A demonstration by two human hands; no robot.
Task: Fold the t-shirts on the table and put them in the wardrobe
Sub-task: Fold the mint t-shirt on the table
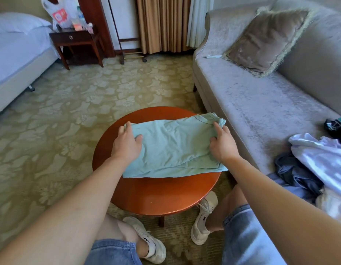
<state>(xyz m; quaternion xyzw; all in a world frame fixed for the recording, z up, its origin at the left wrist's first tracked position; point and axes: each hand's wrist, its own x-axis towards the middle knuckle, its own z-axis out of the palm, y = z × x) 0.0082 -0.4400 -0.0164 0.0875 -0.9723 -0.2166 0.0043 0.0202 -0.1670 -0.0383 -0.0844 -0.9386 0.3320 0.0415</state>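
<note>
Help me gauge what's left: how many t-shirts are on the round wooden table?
1: the pale green t-shirt, partly folded on the round wooden table, held by the left hand and right hand. The clothes heap on the grey sofa may hide more.

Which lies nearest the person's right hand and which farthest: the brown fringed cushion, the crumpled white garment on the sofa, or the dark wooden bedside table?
1. Crumpled white garment, on the grey sofa seat, just right of the right hand.
2. Brown fringed cushion, farther along the sofa.
3. Dark wooden bedside table, across the room, far left.
</note>
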